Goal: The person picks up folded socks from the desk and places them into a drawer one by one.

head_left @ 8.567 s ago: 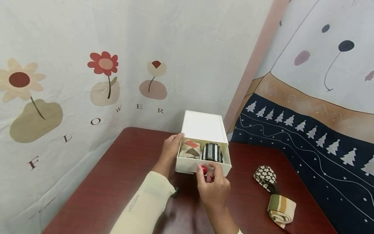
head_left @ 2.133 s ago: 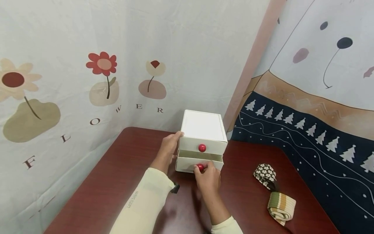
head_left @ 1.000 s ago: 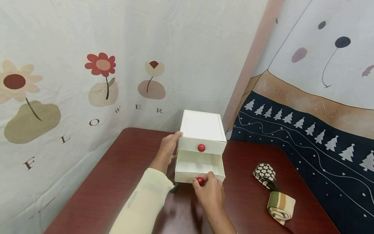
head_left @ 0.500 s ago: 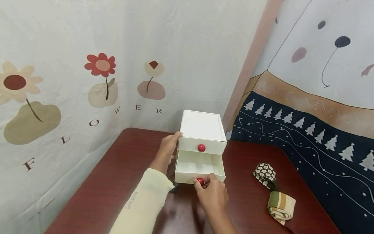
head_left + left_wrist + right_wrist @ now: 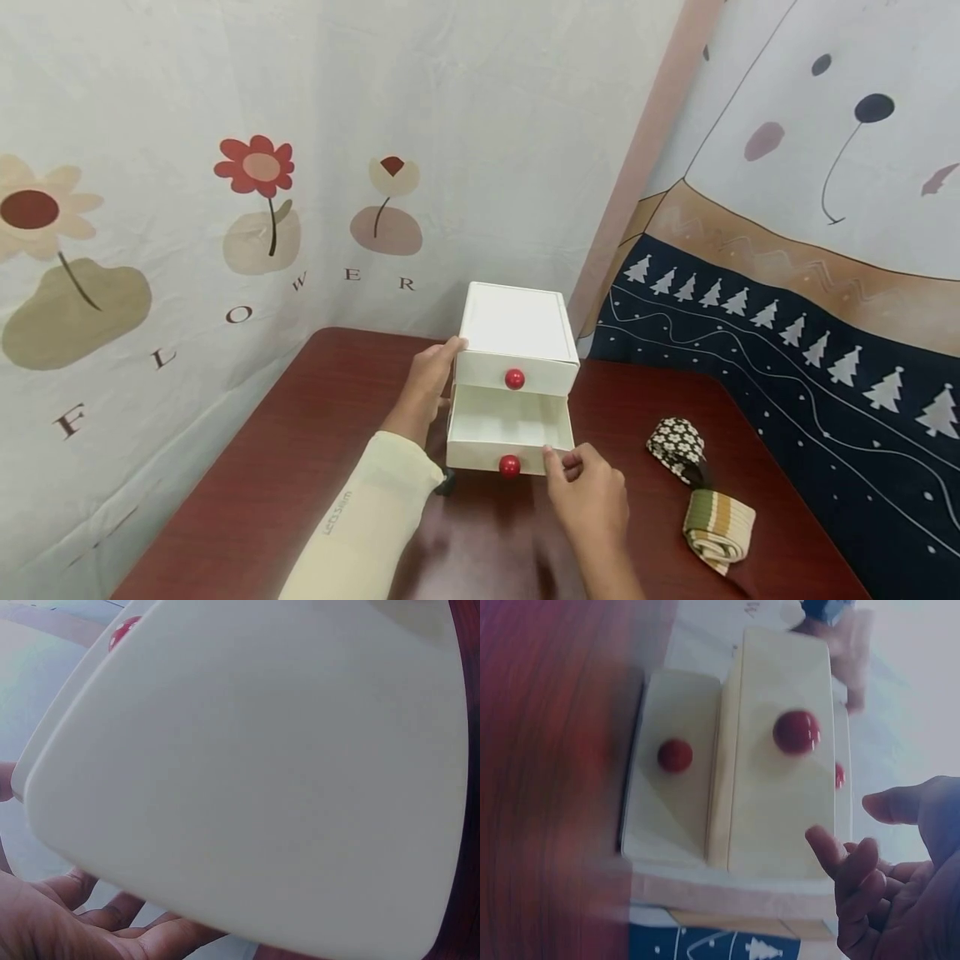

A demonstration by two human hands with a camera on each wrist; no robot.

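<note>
A white desktop drawer unit (image 5: 517,321) with red ball knobs stands on the table. Its top drawer is closed, and the drawer below (image 5: 512,421) is pulled out with nothing seen inside. The right wrist view shows another closed drawer front (image 5: 679,817) at the bottom. My left hand (image 5: 429,375) holds the unit's left side, thumb at the top front corner. In the left wrist view, its fingers (image 5: 112,915) pass behind a white panel. My right hand (image 5: 592,492) is off the red knob (image 5: 509,466), by the right end of the drawer front, thumb and fingers apart.
To the right lie a rolled black tie with white flowers (image 5: 675,442) and a rolled striped knit tie (image 5: 720,525). The dark red table (image 5: 300,450) meets printed cloth walls at its back and right.
The top drawer, which held two rolled patterned fabric pieces, has been closed. The drawer below came out under my right hand, which then let go of the knob and moved right.
</note>
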